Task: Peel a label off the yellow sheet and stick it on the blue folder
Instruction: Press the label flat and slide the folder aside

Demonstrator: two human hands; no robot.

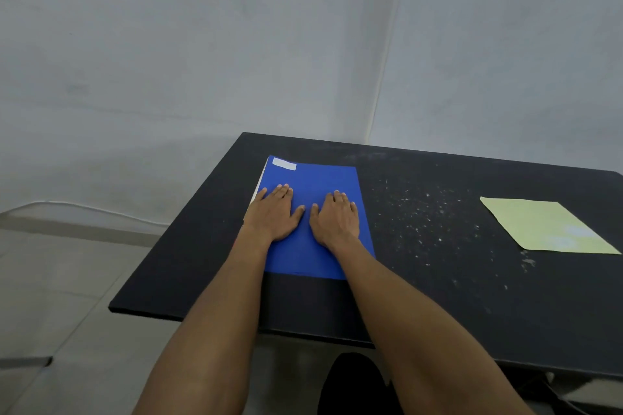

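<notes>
A person presses both hands flat on a rectangular blue card folder lying on the left part of a matte black desk. The left hand rests palm down near the folder's left edge, its fingers extended and close together, holding nothing; the right hand lies just beside it in the same way, palm down with fingers straight, the two thumbs nearly meeting over the middle of the cover. A small white rectangular label sits stuck on the folder's far left corner, beyond the left hand's fingertips and apart from them. A thin white edge of paper shows along the folder's left side. Well apart to the right, a pale yellow backing sheet lies flat on the desk, turned at an angle, with whitish specks scattered across the dark surface between it and the folder. Both bare forearms reach in from the near edge. Behind the desk stands a plain grey wall.
</notes>
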